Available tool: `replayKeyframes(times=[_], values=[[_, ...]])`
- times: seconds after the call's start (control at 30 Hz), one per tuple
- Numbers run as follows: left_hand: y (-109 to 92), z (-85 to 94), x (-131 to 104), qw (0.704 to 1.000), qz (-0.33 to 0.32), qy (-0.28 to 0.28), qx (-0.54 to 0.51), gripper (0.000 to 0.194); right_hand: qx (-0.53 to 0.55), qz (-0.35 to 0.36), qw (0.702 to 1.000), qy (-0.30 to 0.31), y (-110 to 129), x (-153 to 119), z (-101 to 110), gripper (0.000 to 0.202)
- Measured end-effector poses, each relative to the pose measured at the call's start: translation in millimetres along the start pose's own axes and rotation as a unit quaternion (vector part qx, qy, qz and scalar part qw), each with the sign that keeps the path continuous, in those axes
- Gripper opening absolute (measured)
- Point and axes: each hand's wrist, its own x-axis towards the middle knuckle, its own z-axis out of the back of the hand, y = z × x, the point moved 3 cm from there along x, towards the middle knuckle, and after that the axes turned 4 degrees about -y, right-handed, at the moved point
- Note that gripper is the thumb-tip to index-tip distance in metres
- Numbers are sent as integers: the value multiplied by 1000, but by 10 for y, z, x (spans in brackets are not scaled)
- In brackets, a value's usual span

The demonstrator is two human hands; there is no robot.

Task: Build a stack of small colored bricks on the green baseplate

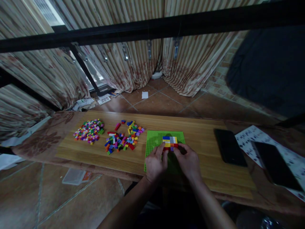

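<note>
A small block of joined toy bricks (170, 142) in blue, white, yellow, red and orange stands over the green baseplate (152, 137). My left hand (156, 161) grips its left side with thumb and fingers. On the other side, my right hand (188, 160) has its fingertips closed against the right and near edges. A purple or blue brick shows at the near edge between the thumbs. Whether the block is pressed onto the baseplate or held just above it, I cannot tell. My palms hide the plate's near part.
Loose bricks (121, 140) lie left of the baseplate, with a pile of smaller pieces (89, 130) farther left on the wooden board (202, 136). A black phone-like slab (230, 147) lies at the right, beside a printed sheet (252, 135) and another dark device (276, 165).
</note>
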Motion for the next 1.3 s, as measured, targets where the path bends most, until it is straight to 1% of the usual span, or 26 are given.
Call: replayKeyframes(times=[0.07,0.13,0.27,0.37,0.5,0.57,0.7,0.9,1.0,1.07,1.2,1.27,1.3], values=[[18,43,6,998,43,-6,-34,35,-1,-3,1000,-1,-8,2,1,41],[23,64,26,996,72,-11,-56,36,0,-5,1000,1,-21,4,0,42],[7,42,76,990,122,-5,-70,49,-6,-4,1000,3,-32,5,7,46],[-19,2,99,984,159,11,-80,58,-13,-6,1000,5,-26,7,17,47],[-35,-28,118,966,229,36,-111,61,-14,10,1000,-3,-16,13,24,44],[-39,-27,131,958,254,44,-128,61,-10,19,1000,-7,-20,19,25,43],[-45,-17,153,949,274,54,-146,61,8,7,1000,4,-59,55,14,43],[-42,-32,183,941,292,68,-158,62,66,-50,996,15,-92,134,-16,36],[-27,-56,219,935,305,83,-158,64,80,-83,993,24,-83,155,-28,34],[-6,-84,243,930,315,94,-164,65,85,-92,992,32,-76,170,-30,32],[69,-164,283,916,337,107,-189,75,125,-106,984,73,-103,212,-25,30],[103,-201,307,907,342,116,-216,79,136,-113,980,94,-143,239,-11,33],[115,-214,320,902,343,122,-232,77,138,-119,978,100,-168,252,0,36]])
